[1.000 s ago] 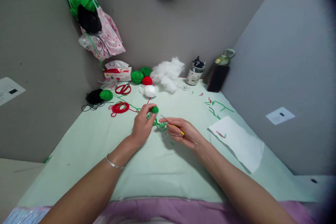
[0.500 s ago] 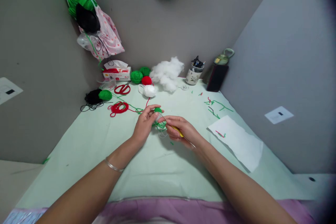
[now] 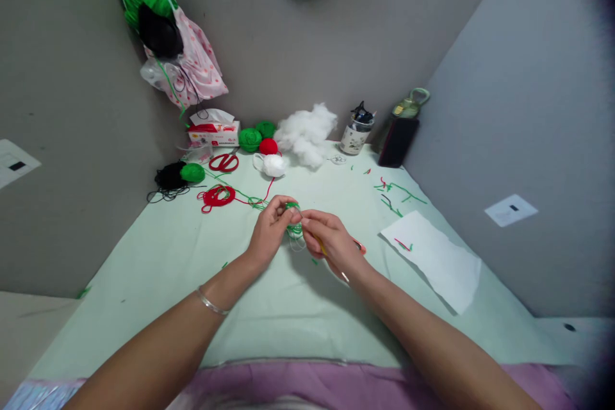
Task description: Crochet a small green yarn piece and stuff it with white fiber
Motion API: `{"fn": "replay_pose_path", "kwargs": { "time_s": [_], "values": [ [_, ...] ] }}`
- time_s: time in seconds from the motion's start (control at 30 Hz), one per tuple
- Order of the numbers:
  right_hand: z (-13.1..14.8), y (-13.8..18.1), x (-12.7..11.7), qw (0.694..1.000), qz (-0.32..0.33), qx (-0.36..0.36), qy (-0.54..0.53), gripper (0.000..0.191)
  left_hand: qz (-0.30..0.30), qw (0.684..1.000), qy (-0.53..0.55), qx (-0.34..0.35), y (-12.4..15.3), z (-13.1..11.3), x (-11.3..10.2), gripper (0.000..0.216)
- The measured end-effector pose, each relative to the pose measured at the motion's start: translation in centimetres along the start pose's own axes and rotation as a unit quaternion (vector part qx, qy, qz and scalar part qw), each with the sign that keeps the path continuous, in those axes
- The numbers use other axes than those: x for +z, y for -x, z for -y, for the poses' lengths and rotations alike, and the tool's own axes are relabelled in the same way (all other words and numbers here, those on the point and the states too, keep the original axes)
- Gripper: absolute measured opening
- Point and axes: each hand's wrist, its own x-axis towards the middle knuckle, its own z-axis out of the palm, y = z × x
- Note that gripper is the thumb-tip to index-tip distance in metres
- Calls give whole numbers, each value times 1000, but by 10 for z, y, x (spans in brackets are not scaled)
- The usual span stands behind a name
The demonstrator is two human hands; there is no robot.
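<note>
My left hand (image 3: 269, 232) is closed on a small green crochet piece (image 3: 291, 205), pinched at the fingertips and mostly hidden by them. Against it, my right hand (image 3: 335, 242) grips a crochet hook (image 3: 322, 246) with a yellow handle; its metal end sticks out below the palm. Green and white yarn strands (image 3: 295, 230) hang in loops under the fingertips. Partly covered by the right hand is an orange-ended object (image 3: 360, 246) whose kind I cannot make out.
Left of my hands lie a red yarn coil (image 3: 218, 196), red scissors (image 3: 224, 162) and black yarn (image 3: 169, 175). White stuffing (image 3: 307, 134), a white yarn ball (image 3: 273, 166) and a tissue box (image 3: 216, 134) stand behind. Rightward are a phone (image 3: 398, 142), yarn scraps (image 3: 391, 189) and paper (image 3: 435, 262).
My fingertips have drawn closer together around the green piece, covering more of it. The right hand has turned, hiding more of the hook's handle, and an orange end now shows beside it.
</note>
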Motion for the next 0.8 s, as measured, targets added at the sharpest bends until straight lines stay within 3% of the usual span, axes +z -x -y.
{"fn": "replay_pose_path", "kwargs": {
  "time_s": [0.17, 0.27, 0.33, 0.4, 0.53, 0.8],
  "values": [
    [-2, 8, 8, 968, -53, -100, 224, 22, 25, 999, -28, 2, -2, 0, -1, 13],
    [-5, 6, 5, 954, -54, -117, 270, 20, 29, 998, -56, 16, -3, 3, -3, 11],
    [-5, 3, -1, 978, -16, -68, 197, 19, 19, 996, -81, 42, -2, 6, -6, 13],
    [-4, -2, -8, 997, 53, 11, 54, 20, -1, 990, -112, 80, -1, 7, -9, 16],
    [-1, -7, -19, 967, 156, 108, -169, 20, -30, 970, -179, 164, 0, 1, -17, 17],
    [-6, -9, -27, 940, 194, 142, -240, 19, -29, 937, -251, 242, -1, -1, -21, 19]
  ]
}}
